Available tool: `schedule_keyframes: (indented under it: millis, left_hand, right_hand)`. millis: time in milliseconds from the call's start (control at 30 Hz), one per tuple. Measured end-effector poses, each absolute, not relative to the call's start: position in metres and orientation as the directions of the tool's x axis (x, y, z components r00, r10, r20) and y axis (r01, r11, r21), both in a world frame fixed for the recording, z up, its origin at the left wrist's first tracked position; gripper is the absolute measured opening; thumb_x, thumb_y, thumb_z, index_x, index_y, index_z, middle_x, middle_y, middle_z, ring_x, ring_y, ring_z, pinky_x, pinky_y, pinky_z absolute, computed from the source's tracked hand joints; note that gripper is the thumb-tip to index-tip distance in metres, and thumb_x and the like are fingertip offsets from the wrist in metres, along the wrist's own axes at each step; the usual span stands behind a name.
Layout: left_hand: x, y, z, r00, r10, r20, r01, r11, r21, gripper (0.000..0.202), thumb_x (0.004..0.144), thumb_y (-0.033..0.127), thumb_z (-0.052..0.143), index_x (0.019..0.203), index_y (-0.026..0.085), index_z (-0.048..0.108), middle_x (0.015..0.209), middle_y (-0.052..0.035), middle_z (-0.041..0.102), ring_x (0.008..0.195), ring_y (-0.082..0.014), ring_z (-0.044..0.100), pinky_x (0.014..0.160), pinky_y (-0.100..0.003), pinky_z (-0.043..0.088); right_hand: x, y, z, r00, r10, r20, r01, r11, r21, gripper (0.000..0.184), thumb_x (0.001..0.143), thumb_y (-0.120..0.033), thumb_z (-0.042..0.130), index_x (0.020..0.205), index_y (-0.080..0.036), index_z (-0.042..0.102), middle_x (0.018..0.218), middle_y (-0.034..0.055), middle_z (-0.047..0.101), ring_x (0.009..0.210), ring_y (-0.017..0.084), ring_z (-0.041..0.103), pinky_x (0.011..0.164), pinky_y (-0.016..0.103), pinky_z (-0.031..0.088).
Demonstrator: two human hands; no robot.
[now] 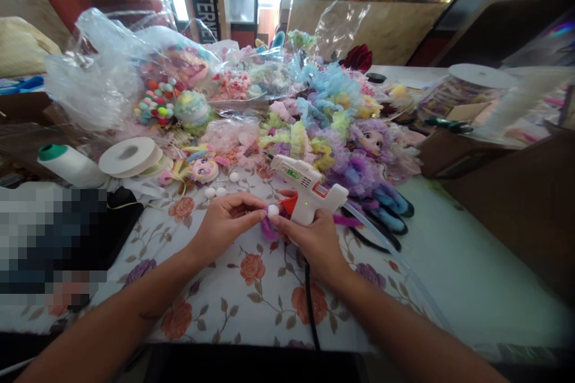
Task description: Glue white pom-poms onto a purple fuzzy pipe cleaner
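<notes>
My right hand (pixel 317 239) is wrapped round the handle of a white hot glue gun (pixel 305 188) with a red trigger. Its nozzle points up and to the left, and a clear glue stick (pixel 372 224) trails from its back. Between both hands is a small white ball (pixel 273 210), touched by my right thumb and pinched at its left side by my left hand (pixel 229 221). A fuzzy purple strip (pixel 269 230) hangs just below the ball, partly hidden by the fingers. Several loose white balls (pixel 215 192) lie beyond my left hand.
A heap of pastel ruffles (pixel 323 102), with a purple-haired doll (pixel 368 140), fills the back. Left stand a ribbon spool (pixel 130 157) and a thread cone (pixel 67 164). A cardboard box (pixel 503 191) is at right. A black cord (pixel 309 305) crosses the floral cloth (pixel 211 287).
</notes>
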State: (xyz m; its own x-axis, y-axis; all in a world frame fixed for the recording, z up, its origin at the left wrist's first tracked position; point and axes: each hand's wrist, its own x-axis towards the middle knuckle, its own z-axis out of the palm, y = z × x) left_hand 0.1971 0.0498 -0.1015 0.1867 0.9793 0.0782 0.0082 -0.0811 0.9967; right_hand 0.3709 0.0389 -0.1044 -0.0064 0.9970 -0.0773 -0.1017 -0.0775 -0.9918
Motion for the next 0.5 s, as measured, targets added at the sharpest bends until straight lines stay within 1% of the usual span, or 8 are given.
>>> schedule_keyframes:
  millis: [267,500]
  left_hand:
    - [0.1965,0.0515,-0.1028,0.202,0.976,0.084,-0.034,-0.079,0.996,0.008,0.077,0.024,0.075,0.083,0.018,0.075,0.086,-0.0044,0.072,0.079,-0.0142,0.066,0.070,-0.023,0.054]
    - [0.1976,0.0516,-0.1009,0.204,0.978,0.053,-0.043,-0.045,0.998,0.008,0.075,0.023,0.076,0.080,0.018,0.075,0.084,-0.0046,0.072,0.078,-0.0147,0.066,0.071,-0.024,0.054]
  right_hand:
    - [0.3694,0.0366,-0.1036,-0.014,0.997,-0.082,-0.105,-0.083,-0.991,0.044,0.065,-0.033,0.083,0.105,-0.025,0.066,0.076,-0.0023,0.067,0.055,0.011,0.054,0.051,0.026,0.047]
    - [0.3694,0.0382,-0.1037,0.003,0.996,-0.084,-0.070,-0.084,-0.994,0.044,0.063,-0.031,0.084,0.103,-0.025,0.067,0.077,-0.0022,0.068,0.058,0.012,0.057,0.055,0.026,0.050]
